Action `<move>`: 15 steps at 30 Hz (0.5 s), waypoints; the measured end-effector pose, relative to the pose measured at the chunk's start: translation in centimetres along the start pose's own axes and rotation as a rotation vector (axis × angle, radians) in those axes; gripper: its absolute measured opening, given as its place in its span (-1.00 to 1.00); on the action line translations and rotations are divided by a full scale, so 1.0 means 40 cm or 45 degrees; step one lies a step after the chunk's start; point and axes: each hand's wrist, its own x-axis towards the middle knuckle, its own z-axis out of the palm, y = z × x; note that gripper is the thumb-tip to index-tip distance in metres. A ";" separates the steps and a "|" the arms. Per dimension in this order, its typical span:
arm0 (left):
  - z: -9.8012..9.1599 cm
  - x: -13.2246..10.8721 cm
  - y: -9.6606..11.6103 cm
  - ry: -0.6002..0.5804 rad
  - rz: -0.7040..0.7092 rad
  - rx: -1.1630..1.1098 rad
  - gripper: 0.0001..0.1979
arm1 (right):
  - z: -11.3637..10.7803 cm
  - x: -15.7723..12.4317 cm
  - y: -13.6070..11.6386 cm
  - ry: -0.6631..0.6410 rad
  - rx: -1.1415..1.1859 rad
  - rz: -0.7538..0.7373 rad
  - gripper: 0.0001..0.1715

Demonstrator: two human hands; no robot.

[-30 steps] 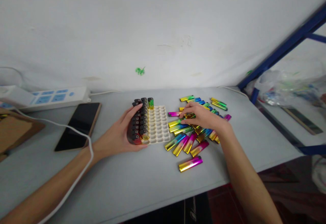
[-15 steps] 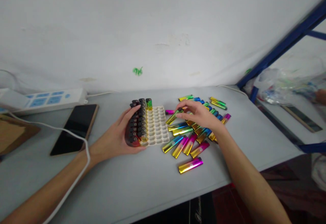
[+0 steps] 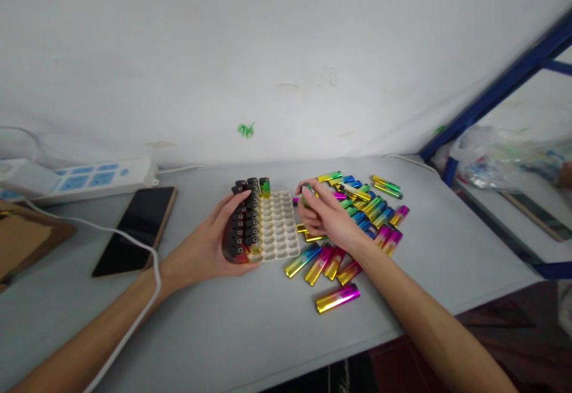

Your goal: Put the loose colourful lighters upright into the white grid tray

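My left hand (image 3: 210, 235) is wrapped round the left side of a white tray (image 3: 280, 235) with rows of round-edged holes. Upright lighters (image 3: 252, 214) with black tops fill its left columns, and one green-and-gold lighter (image 3: 265, 187) stands at the far end of the following column. In my right hand (image 3: 328, 211) a green lighter (image 3: 306, 187) is pinched between thumb and fingers, its lower part hidden by the hand. Beneath and around this hand lies a loose pile of shiny lighters (image 3: 378, 211) in gold, blue, green and pink.
A phone (image 3: 134, 232) lies left of my left hand, and a white cable (image 3: 152, 249) runs across my left forearm. Behind are a power strip (image 3: 105, 174) and the wall. A blue metal frame (image 3: 496, 101) borders the table on the right, with plastic bags (image 3: 482, 149) beyond.
My right hand has lifted a lighter off the pile, turned it more upright and closed further around it. My left hand stays on the tray. The whole view has shifted slightly.
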 end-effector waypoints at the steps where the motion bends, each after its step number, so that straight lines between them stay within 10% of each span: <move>1: 0.000 -0.001 -0.002 -0.003 -0.003 0.009 0.35 | 0.000 0.002 0.005 0.037 -0.022 -0.006 -0.38; 7: 0.001 -0.002 -0.005 0.008 -0.009 -0.020 0.38 | -0.010 0.017 0.029 0.249 -0.287 -0.193 -0.17; 15: 0.002 0.000 -0.004 0.014 -0.006 -0.022 0.39 | -0.008 0.022 0.039 0.295 -0.633 -0.269 -0.41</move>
